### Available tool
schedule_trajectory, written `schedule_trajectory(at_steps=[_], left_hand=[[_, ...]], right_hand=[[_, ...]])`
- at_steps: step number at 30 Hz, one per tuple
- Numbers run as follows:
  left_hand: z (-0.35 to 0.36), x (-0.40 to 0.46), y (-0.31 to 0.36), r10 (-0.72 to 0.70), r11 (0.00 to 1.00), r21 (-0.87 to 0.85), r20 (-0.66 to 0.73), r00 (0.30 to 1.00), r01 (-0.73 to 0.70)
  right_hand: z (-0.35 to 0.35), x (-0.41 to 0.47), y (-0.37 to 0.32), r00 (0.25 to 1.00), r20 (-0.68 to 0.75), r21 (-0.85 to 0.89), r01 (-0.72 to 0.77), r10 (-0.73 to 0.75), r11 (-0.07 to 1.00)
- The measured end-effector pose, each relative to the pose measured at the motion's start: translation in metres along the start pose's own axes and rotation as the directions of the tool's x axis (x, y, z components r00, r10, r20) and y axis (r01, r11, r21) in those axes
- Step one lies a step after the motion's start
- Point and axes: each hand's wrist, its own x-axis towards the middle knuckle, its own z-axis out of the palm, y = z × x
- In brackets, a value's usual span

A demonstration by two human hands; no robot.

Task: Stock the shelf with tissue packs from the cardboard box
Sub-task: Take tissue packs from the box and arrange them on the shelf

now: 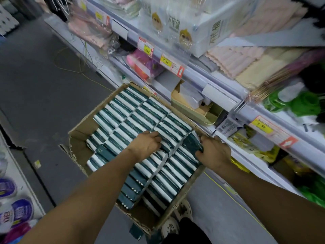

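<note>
Head view: cardboard box [80,131] sitting on floor beside shelf [211,81]; my left grip [146,146] is curling into tissue packs [133,118] mid-box, right grip [213,152] clamping packs at shelf-side edge.

You have a grey floor [44,103] carrying the open cardboard box [82,127] — it sits just beside the shelf [219,95]. On the shelf boards lie folded towels [246,67], a pink pack [140,64] and green items [302,104] — price tags line the edges.
</note>
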Motion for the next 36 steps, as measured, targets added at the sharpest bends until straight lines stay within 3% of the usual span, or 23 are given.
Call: schedule_trajectory(at_steps=[3, 8, 11, 15, 19, 22, 26, 32, 36], left_hand=[[-0.016, -0.006, -0.008, 0.004, 1.000, -0.017, -0.046, 0.999, -0.004], [-0.051, -0.021, -0.013, -0.130, 0.972, -0.207, -0.093, 0.987, 0.109], [-0.079, -0.037, -0.016, -0.238, 0.912, -0.365, -0.104, 0.966, 0.186], [-0.126, -0.060, -0.005, -0.413, 0.747, -0.606, -0.102, 0.905, 0.273], [-0.172, -0.076, 0.010, -0.543, 0.583, -0.760, -0.102, 0.834, 0.287], [-0.198, -0.082, 0.013, -0.666, 0.521, -0.802, -0.167, 0.727, 0.293], [-0.233, -0.085, 0.022, -0.760, 0.442, -0.884, -0.279, 0.587, 0.152], [-0.301, -0.068, 0.029, -0.760, 0.259, -0.956, -0.289, 0.582, -0.137], [-0.350, -0.038, 0.041, -0.743, 0.300, -0.938, -0.343, 0.575, -0.172]], right_hand=[[-0.019, -0.009, 0.003, 1.000, -0.023, 0.059, -0.015, 0.017, 0.998], [-0.047, -0.033, 0.009, 0.999, -0.031, 0.350, -0.028, 0.041, 0.936], [-0.062, -0.052, 0.015, 1.000, -0.017, 0.704, -0.002, 0.019, 0.710], [-0.095, -0.086, 0.011, 1.000, 0.013, 0.890, -0.005, -0.015, 0.455], [-0.136, -0.114, 0.004, 0.999, -0.034, 0.925, 0.037, -0.015, 0.378], [-0.166, -0.132, 0.001, 0.993, -0.115, 0.937, 0.111, -0.007, 0.330], [-0.206, -0.157, -0.001, 0.966, -0.254, 0.936, 0.237, 0.037, 0.259], [-0.264, -0.193, 0.020, 0.900, -0.436, 0.863, 0.417, 0.004, 0.287], [-0.301, -0.208, 0.050, 0.844, -0.535, 0.808, 0.501, 0.031, 0.310]])
